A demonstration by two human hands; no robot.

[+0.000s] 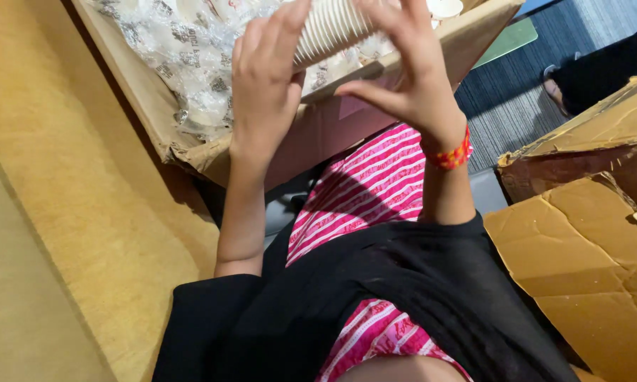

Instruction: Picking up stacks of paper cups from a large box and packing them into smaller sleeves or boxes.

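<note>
A stack of white ribbed paper cups [330,27] lies sideways between my two hands at the top of the view. My left hand [265,78] grips the stack from the left, fingers curled around it. My right hand [412,71], with a red beaded band at the wrist, holds the stack's other end from the right. Both hands hover over an open cardboard box [318,124] filled with clear plastic sleeves of more cups [184,49]. My lap, in pink striped cloth and black fabric, fills the lower middle.
A tan surface [85,212] runs along the left. A torn, flattened cardboard box [587,233] lies at the right. Beyond it is dark striped carpet [516,92], where another person's sandalled foot [555,85] shows at the upper right.
</note>
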